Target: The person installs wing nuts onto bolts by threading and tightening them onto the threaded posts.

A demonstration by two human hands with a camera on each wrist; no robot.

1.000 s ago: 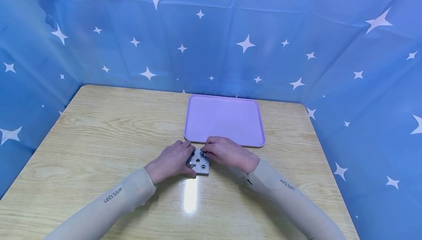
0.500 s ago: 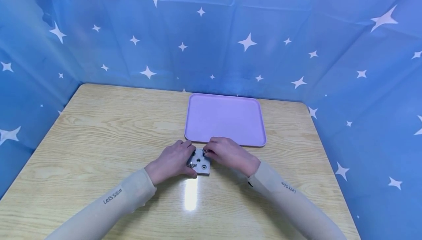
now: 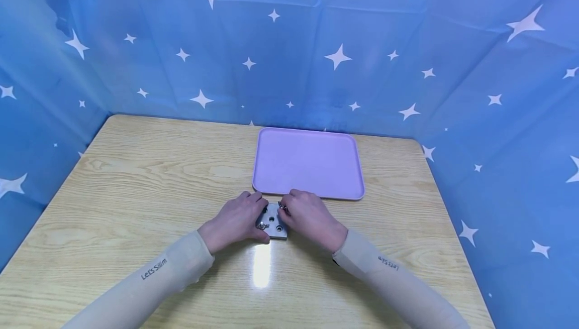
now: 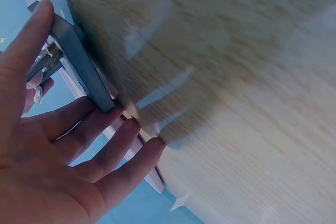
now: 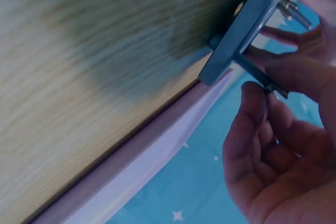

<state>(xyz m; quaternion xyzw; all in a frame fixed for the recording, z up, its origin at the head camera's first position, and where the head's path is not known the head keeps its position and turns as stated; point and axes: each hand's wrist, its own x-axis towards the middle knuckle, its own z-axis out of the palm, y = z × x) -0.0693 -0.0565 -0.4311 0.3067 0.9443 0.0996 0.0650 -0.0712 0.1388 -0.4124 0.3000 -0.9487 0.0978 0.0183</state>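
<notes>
“Silver-grey flat metal plate [image 3: 275, 222] with round holes: where is it, and how does it lie?”

“On the table [image 3: 172, 168], holed face up, just on the person's side of the lilac rectangular tray [image 3: 307, 163]. One edge faces the tray. Fingers cover its left part, so I can't tell which side is longer.”

“And the threaded metal bolt [image 5: 253, 72]?”

“At the plate's far right corner, its long axis about square to the face, so it points up from the table. A second metal fastener [image 5: 295, 13] stands at the near left.”

“What are the hands doing?”

“The left hand [image 3: 239, 218] grips the plate's left side, thumb at the near edge, fingertips at the far one. The right hand [image 3: 309, 217] pinches the bolt's upper end between thumb and forefinger.”

“And around them?”

“Pale wood-grain table, glossy, with a bright patch of light [image 3: 261, 266] on the person's side of the plate. Blue cloth [image 3: 158, 27] with white four-pointed stars hangs behind and at both sides. Off-white sleeves [image 3: 181, 256] with dark lettering cover the forearms.”
</notes>
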